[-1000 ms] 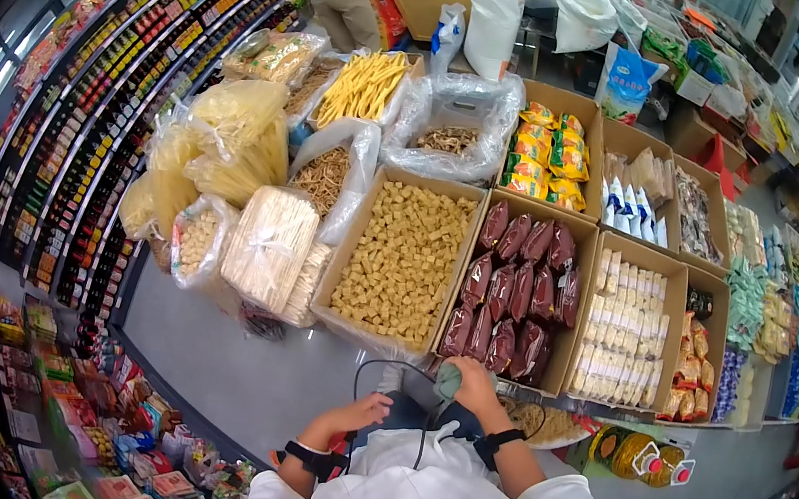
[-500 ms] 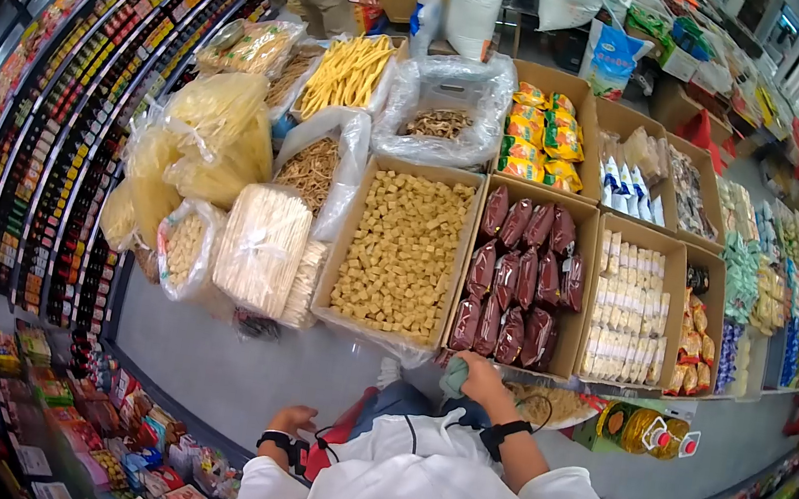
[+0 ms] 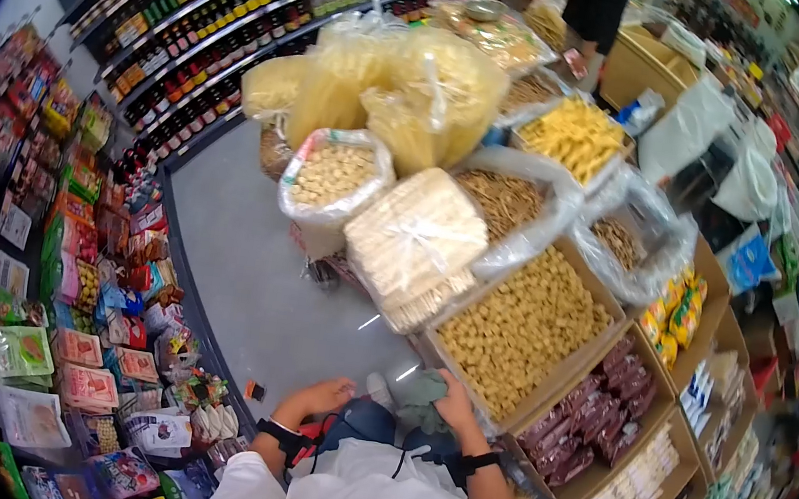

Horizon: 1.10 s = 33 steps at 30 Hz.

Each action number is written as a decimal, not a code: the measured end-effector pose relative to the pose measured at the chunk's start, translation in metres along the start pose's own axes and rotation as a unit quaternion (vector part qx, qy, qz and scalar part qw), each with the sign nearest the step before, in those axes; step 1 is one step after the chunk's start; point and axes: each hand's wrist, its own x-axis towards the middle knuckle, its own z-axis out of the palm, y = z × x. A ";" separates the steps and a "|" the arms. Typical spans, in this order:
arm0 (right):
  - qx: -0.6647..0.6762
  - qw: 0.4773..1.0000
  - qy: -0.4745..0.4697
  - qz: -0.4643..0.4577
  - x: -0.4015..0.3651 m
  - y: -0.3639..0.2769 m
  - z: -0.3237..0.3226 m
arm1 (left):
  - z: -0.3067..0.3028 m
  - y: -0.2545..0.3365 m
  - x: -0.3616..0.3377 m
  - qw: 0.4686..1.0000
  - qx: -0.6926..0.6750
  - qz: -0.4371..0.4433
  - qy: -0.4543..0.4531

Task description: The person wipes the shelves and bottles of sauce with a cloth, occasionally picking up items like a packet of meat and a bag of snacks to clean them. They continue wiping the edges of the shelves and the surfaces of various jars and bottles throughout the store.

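My right hand is closed around a grey-green cloth that hangs in front of my legs. Just beyond that hand stands the near side of a cardboard box of light-brown cubes. My left hand hangs at my left side over the floor, fingers loosely extended, with nothing seen in it. Ahead of both hands lies a plastic-wrapped stack of pale dried sticks. Left of the stack, an open white sack holds pale round pieces.
Shelves of bottles line the back left. Packaged snacks fill the left side, along a strip of grey floor. Boxes of brown packets run to the right. A person in dark clothes stands at the back.
My view has turned left, so the boxes have shifted right and the snack shelves show more. My right hand still holds the cloth, while my left hand stays low at my side.
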 end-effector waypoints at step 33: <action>0.204 0.850 -0.467 -0.137 0.374 -0.407 0.660 | -0.461 -0.313 -0.214 0.684 -0.293 -0.199 0.638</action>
